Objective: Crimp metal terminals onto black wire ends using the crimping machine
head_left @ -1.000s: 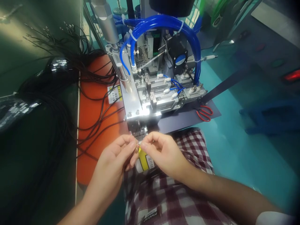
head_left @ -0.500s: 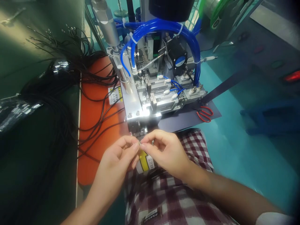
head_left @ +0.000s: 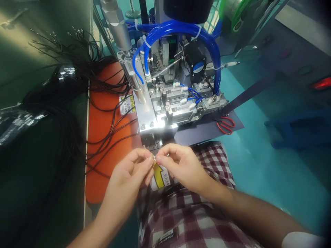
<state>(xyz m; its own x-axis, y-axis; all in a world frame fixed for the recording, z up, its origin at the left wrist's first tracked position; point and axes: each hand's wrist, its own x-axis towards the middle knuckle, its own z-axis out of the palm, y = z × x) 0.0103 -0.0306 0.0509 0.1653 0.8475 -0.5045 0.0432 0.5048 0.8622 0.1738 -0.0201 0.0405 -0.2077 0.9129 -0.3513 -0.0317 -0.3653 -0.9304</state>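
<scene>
My left hand (head_left: 131, 172) is closed, its thumb and fingertips pinched together at the front of the machine. My right hand (head_left: 182, 163) meets it there, also in a pinch. Between the fingertips shows a tiny shiny piece (head_left: 154, 159), too small to name; a bit of red shows by the right thumb. Both hands are in front of the machine's metal front plate (head_left: 148, 125), over a white label with a yellow arrow (head_left: 159, 177). The fingers cover most of whatever they hold.
Black cables (head_left: 108, 132) run across the orange surface (head_left: 100, 186) at left, beside a dark green mat (head_left: 59, 206). Blue air hoses (head_left: 181, 27) arch over the machine's cylinders (head_left: 178, 113). Red-handled cutters (head_left: 226, 125) lie on the grey plate (head_left: 191, 136) at right.
My right fingertips have shifted slightly, and the tiny piece with a bit of red shows more clearly between the hands. My left hand stays nearly in place.
</scene>
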